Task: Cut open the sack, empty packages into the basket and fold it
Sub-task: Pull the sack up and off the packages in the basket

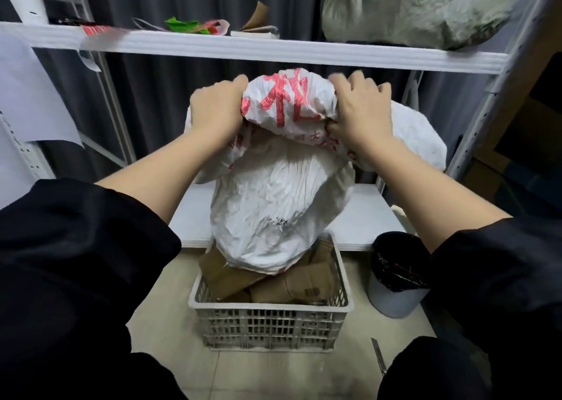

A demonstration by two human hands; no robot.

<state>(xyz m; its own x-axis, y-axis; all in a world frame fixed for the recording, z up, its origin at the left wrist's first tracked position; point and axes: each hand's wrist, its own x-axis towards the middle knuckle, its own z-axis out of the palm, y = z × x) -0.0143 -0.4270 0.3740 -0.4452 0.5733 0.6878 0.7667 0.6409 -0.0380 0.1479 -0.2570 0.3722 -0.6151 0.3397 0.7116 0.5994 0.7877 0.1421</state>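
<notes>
A white woven sack with red print hangs upside down over a white slatted basket on the floor. My left hand grips the sack's raised end on the left. On the right side of that end, my right hand grips it too. The sack's lower mouth touches the brown cardboard packages that lie in the basket. What is still inside the sack is hidden.
A white metal shelf crosses above the sack, with a grey-white sack on it at right. Another white sack sits behind my right hand. A bin with a black liner stands right of the basket. A cutter lies on the floor.
</notes>
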